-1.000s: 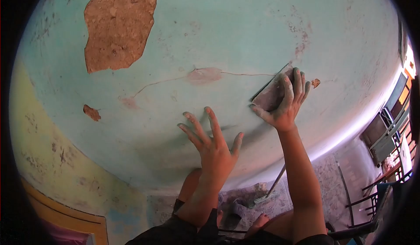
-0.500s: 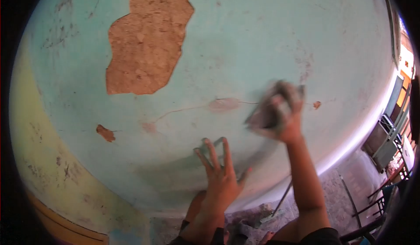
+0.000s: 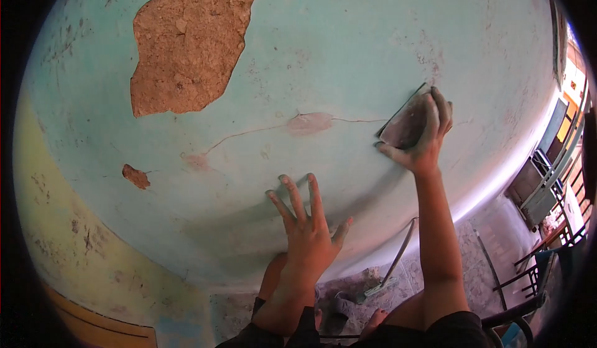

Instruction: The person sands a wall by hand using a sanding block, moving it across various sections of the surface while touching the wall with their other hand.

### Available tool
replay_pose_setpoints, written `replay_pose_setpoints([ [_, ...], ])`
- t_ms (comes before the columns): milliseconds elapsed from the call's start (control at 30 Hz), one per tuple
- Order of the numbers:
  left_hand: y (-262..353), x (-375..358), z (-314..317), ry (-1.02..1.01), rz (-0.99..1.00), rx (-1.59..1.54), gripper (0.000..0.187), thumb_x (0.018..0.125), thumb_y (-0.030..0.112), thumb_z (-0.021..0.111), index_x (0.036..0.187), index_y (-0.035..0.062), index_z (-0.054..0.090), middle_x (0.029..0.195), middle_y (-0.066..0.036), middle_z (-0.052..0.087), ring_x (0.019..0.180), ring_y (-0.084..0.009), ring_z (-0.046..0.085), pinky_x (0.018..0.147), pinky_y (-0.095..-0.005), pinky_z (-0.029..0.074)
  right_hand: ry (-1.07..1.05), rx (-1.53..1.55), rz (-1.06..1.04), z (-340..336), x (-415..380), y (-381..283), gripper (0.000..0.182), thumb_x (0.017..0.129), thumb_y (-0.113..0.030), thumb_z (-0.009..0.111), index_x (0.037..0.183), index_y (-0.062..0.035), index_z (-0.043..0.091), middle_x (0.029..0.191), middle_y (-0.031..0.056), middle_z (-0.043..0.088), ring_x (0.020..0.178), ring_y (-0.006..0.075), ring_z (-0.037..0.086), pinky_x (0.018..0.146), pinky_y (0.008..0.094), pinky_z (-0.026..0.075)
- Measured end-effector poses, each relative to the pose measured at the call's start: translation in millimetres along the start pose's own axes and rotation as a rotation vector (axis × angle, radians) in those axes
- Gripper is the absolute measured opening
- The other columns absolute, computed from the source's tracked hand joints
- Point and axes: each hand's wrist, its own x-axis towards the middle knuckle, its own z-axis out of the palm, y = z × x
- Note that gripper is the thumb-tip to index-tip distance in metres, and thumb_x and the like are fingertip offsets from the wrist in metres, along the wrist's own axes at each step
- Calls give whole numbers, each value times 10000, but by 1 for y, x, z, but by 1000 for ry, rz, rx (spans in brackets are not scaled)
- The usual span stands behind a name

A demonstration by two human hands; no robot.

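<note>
My right hand [image 3: 429,136] grips a flat, dusty grey-brown sanding block [image 3: 407,123], thumb at its lower edge and fingers over the upper right one. The block lies against the pale green wall [image 3: 336,55], covering the right part of a thin crack [image 3: 245,131]. Left of it, the crack runs through a pinkish patch [image 3: 310,123]. Lower down, my left hand [image 3: 306,233] is spread open with its fingertips on the wall, holding nothing.
Bare brown masonry [image 3: 189,43] shows where plaster is gone, with a smaller chipped hole [image 3: 135,176] below left. A long-handled tool [image 3: 398,261] leans at the wall's foot. Dark metal furniture [image 3: 528,276] stands at lower right. A yellow wall [image 3: 68,223] meets this one at left.
The sanding block has moved up and to the right along the crack, and its earlier blur is gone. My left hand stays spread on the wall. The view has shifted slightly.
</note>
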Motion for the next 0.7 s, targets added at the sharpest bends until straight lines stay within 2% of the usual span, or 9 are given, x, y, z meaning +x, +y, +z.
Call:
replay_pose_setpoints([
  [67, 3, 0, 0, 3, -21, 7, 1064, 826, 479, 701, 1535, 15, 57, 1520, -381, -112, 1360, -638, -112, 1084, -720, 32, -7, 21, 34, 4, -7, -8, 1004, 536, -582, 851, 1349, -96, 518, 1416, 212, 410, 1312, 403, 380, 1115, 630, 163],
  [167, 6, -3, 3, 2, -56, 11, 1073, 818, 483, 709, 1537, 26, 57, 1530, -363, -115, 1356, -644, -113, 1090, -714, 54, -117, 28, -308, 7, -3, -18, 913, 546, -569, 851, 1301, -143, 567, 1413, 211, 428, 1297, 404, 403, 1125, 612, 206],
  [233, 6, 0, 4, -11, -70, 3, 1078, 815, 483, 713, 1537, 27, 56, 1536, -353, -117, 1353, -647, -115, 1092, -711, 67, -157, 0, -240, -2, 2, -3, 929, 521, -544, 871, 1307, -162, 557, 1413, 201, 425, 1283, 400, 413, 1107, 602, 254],
  [300, 6, -1, 2, -12, -76, 73, 1086, 812, 473, 721, 1541, 42, 42, 1543, -340, -117, 1355, -645, -114, 1092, -710, 91, 85, 62, 107, -2, 15, 9, 948, 496, -529, 886, 1315, -192, 546, 1413, 191, 420, 1282, 398, 414, 1103, 605, 249],
  [400, 9, 1, 1, -28, -84, 67, 1035, 830, 454, 692, 1516, -43, 96, 1506, -414, -49, 1348, -663, -68, 1086, -716, 58, 0, 52, -8, -4, 20, 1, 975, 468, -496, 896, 1327, -209, 536, 1413, 187, 417, 1288, 399, 412, 1104, 603, 243],
  [500, 12, 1, 8, -3, -91, 100, 1031, 840, 449, 683, 1519, -37, 79, 1509, -409, -57, 1359, -647, -71, 1093, -707, 50, -116, 113, -170, 0, 11, -10, 945, 488, -543, 867, 1321, -224, 557, 1425, 132, 446, 1278, 361, 444, 1119, 606, 209],
  [533, 12, 2, 11, -30, -84, 122, 1031, 840, 449, 683, 1519, -37, 79, 1509, -409, -57, 1359, -647, -71, 1093, -707, 50, -96, 99, -133, 0, 4, -7, 929, 500, -549, 858, 1318, -225, 560, 1423, 122, 455, 1272, 351, 452, 1119, 605, 208],
  [600, 12, 0, 15, 16, -106, 127, 1093, 821, 477, 714, 1549, 84, 0, 1556, -310, -132, 1372, -624, -92, 1115, -671, 110, -60, 48, -70, -4, -6, 4, 900, 531, -556, 841, 1318, -222, 559, 1411, 116, 477, 1267, 339, 457, 1117, 604, 204],
  [700, 12, 0, 12, -5, -126, 155, 1090, 827, 493, 703, 1549, 93, -9, 1564, -292, -135, 1379, -614, -84, 1120, -664, 108, 122, 61, 170, 3, -2, -2, 903, 560, -560, 824, 1337, -198, 540, 1442, 146, 422, 1324, 363, 380, 1112, 618, 189],
])
